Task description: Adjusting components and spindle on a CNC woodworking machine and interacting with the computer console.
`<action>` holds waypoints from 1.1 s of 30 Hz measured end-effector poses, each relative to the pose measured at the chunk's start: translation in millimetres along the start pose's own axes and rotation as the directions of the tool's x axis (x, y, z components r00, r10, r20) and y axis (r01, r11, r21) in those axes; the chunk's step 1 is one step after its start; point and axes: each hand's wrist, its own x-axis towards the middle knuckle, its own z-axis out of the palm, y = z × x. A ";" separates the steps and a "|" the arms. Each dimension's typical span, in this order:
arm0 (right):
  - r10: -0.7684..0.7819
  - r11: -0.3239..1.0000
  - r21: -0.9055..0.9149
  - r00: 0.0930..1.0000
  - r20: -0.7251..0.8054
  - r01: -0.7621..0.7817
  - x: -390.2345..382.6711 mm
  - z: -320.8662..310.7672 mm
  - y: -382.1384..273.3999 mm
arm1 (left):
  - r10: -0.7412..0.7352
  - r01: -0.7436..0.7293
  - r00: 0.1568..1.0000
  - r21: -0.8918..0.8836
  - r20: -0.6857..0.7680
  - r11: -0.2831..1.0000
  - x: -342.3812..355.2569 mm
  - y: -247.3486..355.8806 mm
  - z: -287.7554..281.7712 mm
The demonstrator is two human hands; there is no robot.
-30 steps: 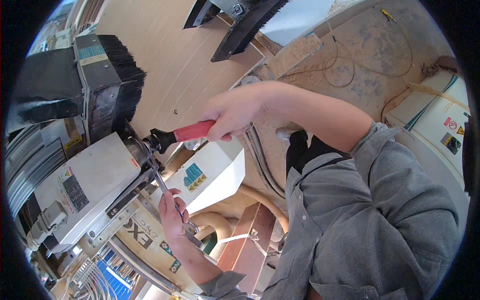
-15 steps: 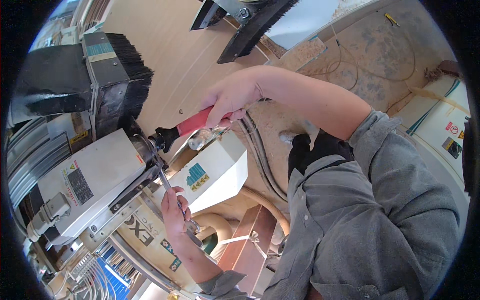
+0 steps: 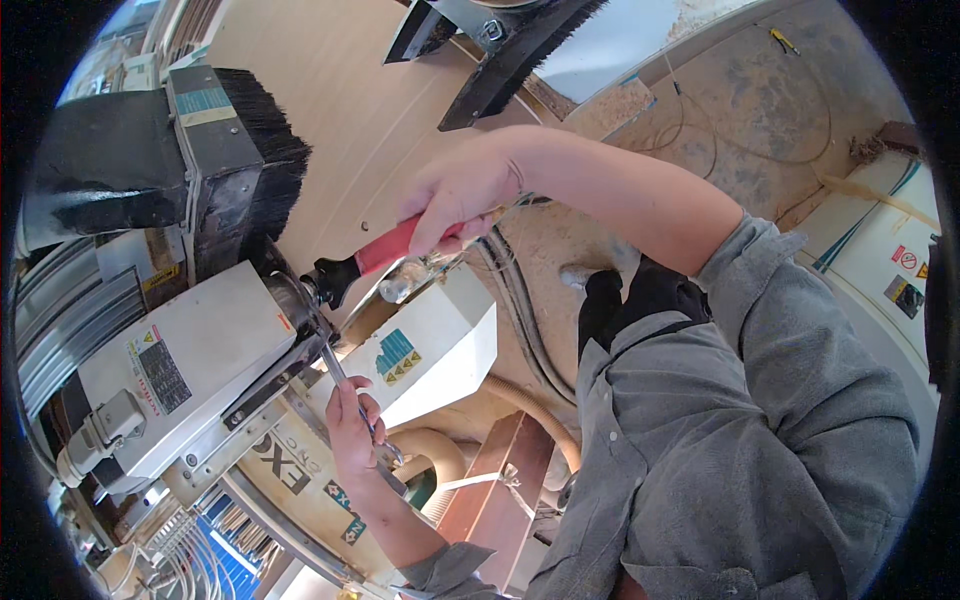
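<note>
Gripping a red-handled tool with a black head, our right hand has its fingers folded around the handle, while our left hand pinches a slim silver metal wrench between thumb and curled fingers. Both tools reach one dark round metal collar, ahead of our hands and to their left in view, at the end of a white box-shaped metal housing. As far as we can judge, the work is partway along: both tools are in place at the collar, and neither is laid aside. Whether the collar is tight or loose does not show, so we cannot tell how much is left; the exact fit of the wrench tip is hidden too. Our right forearm comes across from the right, nearly level with that hand, its wrist slightly bent and its knuckles upward. Our left forearm rises from below its hand, the wrist fairly straight and the wrench's far end showing past the fingers. Beyond our right hand stretches a pale flat wooden panel; between the hands, a little to their right, stands a white angular metal box
</note>
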 end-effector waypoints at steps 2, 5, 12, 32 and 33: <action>-0.046 0.998 -0.051 0.991 -0.129 0.040 -2.9 17.9 4.8 | -0.009 0.009 1.000 -0.003 -0.008 1.000 -0.1 0.3 1.2; -0.057 0.998 -0.001 0.988 -0.142 0.057 -4.3 39.8 11.8 | -0.013 0.013 1.000 -0.012 -0.012 1.000 0.8 -0.6 0.2; -0.211 0.936 -0.342 0.915 -0.345 0.087 12.9 102.3 40.8 | -0.009 0.009 1.000 -0.041 -0.012 0.999 -3.4 1.9 7.4; -0.349 0.853 -0.505 0.576 -0.739 -0.132 31.7 46.8 101.3 | 0.018 -0.029 0.999 -0.282 -0.042 0.959 -0.3 2.3 50.9; -0.344 0.850 -0.506 0.575 -0.742 -0.144 37.4 28.2 82.3 | 0.002 -0.016 0.999 -0.266 -0.054 0.964 -4.7 3.2 44.7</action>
